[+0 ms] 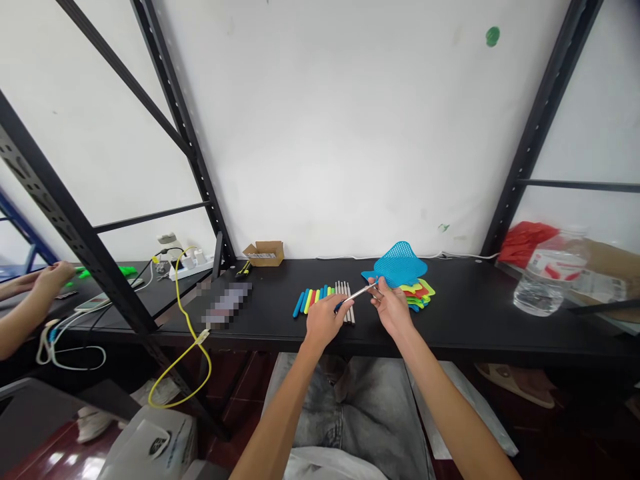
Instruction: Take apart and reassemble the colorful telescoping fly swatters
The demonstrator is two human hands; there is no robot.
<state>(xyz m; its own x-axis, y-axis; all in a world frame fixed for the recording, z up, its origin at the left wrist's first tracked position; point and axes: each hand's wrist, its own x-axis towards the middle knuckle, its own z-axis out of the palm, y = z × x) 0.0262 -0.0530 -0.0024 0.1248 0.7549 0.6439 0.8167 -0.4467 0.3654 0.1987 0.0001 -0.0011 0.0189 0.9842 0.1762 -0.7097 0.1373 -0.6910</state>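
Observation:
My left hand (323, 321) is closed around the blue end of a thin metal rod (359, 292), which slants up to the right. At the rod's far tip, the fingers of my right hand (393, 308) pinch the neck of a blue fly swatter head (401, 261). Whether rod and neck are joined there, I cannot tell. Beside and under my right hand lies a stack of yellow, red, green and blue swatter heads (424, 293). Left of my hands is a row of coloured handles (311, 300), with several pale metal rods (345, 291) alongside it.
A small open cardboard box (265, 254) stands near the wall. Left of it is a blurred-out object (229, 303). A yellow cable (186, 313) hangs over the edge. To the right stands a large water bottle (547, 277). Another person's hands (53, 277) are at far left.

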